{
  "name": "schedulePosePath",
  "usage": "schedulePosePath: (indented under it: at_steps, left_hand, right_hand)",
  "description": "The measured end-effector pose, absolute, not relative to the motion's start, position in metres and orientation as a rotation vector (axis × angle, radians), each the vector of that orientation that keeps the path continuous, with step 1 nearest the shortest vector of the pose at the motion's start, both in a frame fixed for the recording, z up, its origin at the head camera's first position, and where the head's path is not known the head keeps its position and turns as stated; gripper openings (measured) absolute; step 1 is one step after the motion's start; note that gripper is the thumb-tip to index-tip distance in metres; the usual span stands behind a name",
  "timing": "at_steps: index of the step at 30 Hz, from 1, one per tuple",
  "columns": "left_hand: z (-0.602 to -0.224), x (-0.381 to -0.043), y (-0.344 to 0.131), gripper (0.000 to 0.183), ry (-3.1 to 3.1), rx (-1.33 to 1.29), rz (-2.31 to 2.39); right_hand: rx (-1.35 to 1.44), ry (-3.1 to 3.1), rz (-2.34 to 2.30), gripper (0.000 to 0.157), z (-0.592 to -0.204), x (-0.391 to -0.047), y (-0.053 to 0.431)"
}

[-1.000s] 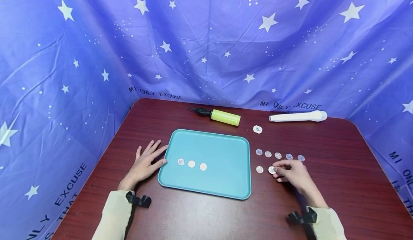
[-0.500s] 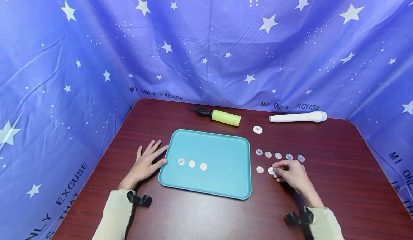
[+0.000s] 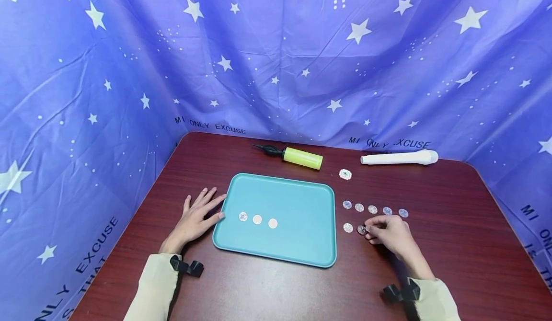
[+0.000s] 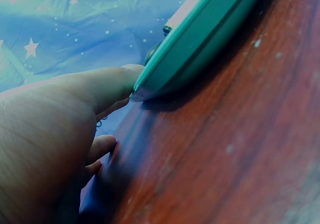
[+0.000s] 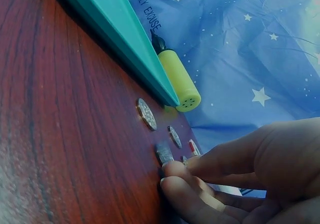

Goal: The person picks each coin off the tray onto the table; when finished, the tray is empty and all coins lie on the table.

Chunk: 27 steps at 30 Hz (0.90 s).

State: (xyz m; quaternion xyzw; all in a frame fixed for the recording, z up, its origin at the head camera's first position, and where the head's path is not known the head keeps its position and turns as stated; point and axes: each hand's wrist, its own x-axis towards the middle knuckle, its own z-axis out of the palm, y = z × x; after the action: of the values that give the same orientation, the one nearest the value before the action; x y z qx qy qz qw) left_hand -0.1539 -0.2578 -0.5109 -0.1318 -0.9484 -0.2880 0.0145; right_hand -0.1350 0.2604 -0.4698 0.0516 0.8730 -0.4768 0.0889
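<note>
Okay, the coin (image 3: 361, 229) clamped in your right hand's (image 3: 390, 235) fingers, just right of another coin (image 3: 348, 228), has gone bright to dark, so probably tilted, hardly travelled. Your five-coin row (image 3: 373, 209) limits room behind; leftward, past that neighbour, comes the tray (image 3: 302, 235), your left hand (image 3: 195, 218) touching its left rim, fingers spread; bare table (image 3: 276, 292) extends toward you.

Downward head view, close wrist views — shared tray (image 3: 297, 203)
</note>
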Motion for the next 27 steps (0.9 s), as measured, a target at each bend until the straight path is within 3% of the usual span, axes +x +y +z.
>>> schedulePosePath:
  at_steps: [11, 27]
  left_hand:
    - [-0.51, -0.154, -0.258, 0.057, -2.95, -0.42, -0.894]
    - [-0.51, -0.154, -0.257, 0.057, -2.95, -0.417, -0.904]
  right_hand:
    - [0.071, 2.581, -1.466, 0.022, -0.458, -0.14, 0.252]
    - [-0.16, 2.537, -1.48, 0.019, -0.437, -0.16, 0.177]
